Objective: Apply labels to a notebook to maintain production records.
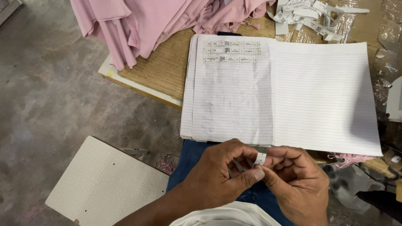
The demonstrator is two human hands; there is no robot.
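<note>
left hand [217, 175] and right hand [293, 184] at 6 o'clock, both pinching a small white label [260, 158] over the lap | open lined notebook [276, 92] at 12 on the bench [163, 71], label strips [231, 50] on its left page | pink cloth [159, 21] at 11 | loose labels [305, 14] at 1

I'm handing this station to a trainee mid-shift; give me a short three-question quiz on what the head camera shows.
1. True or false: both hands pinch the small white label together.
2. How many label strips lie on the open notebook's left page? A) one B) three C) six
3. What lies heaped on the table beyond the notebook's left page?

Key:
1. True: left hand and right hand meet at it, fingers closed on it.
2. B.
3. Pink fabric.
</note>
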